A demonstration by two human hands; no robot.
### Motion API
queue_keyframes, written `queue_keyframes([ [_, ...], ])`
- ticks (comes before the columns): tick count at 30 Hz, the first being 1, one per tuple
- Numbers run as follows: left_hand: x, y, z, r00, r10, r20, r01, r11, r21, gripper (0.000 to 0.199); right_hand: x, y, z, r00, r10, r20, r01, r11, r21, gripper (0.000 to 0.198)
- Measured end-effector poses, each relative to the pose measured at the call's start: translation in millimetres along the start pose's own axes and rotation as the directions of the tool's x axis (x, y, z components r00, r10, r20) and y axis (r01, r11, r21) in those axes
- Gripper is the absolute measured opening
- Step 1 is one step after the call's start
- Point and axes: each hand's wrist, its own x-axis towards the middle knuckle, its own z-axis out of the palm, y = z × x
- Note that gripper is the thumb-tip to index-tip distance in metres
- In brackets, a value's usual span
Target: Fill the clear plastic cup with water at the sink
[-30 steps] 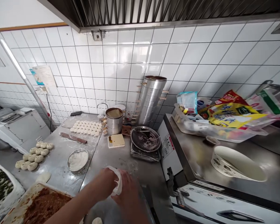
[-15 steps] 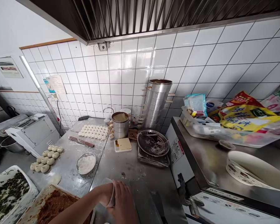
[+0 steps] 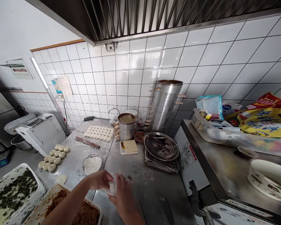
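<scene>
Above the front of the steel table, my left hand point(image 3: 100, 180) has its fingers closed on a crumpled, translucent white plastic piece point(image 3: 112, 187). Whether it is a bag or a glove I cannot tell. My right hand point(image 3: 123, 193) holds the same plastic from the other side, fingers curled round it, fingertips partly hidden. Below my left forearm stands a tub of reddish-brown filling point(image 3: 98, 212). Just beyond my hands is a metal bowl of white flour point(image 3: 92, 164). A flat dough round point(image 3: 61, 179) lies left of it.
Pleated buns point(image 3: 57, 160), a rolling pin point(image 3: 87, 142) and rows of dough pieces point(image 3: 99, 133) lie leftward. A tub of chopped greens point(image 3: 35, 178) stands front left. Farther back are a scale point(image 3: 129, 147), steamers point(image 3: 166, 106) and a dark round pan point(image 3: 161, 146). A raised steel counter point(image 3: 210, 168) bounds the right.
My left hand has drawn back leftward and up from my right hand, and the plastic between them is now crumpled. The camera has turned slightly left.
</scene>
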Motion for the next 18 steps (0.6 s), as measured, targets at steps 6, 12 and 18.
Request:
queue_keyframes([
  [6,-32,-45,-81,0.901,-0.296,-0.316,0.296,0.954,-0.05,0.045,22,33,16,0.992,0.087,-0.092,-0.084,0.996,0.039,0.08],
  [12,-15,-81,-91,0.693,-0.49,-0.529,0.622,0.777,0.096,0.037,-18,44,-10,0.941,0.015,-0.338,0.087,0.955,0.284,0.091],
  [18,-4,-49,-70,0.656,-0.41,-0.634,0.681,0.684,0.261,0.036,-80,61,-86,0.887,0.08,-0.455,0.114,0.916,0.384,0.094],
])
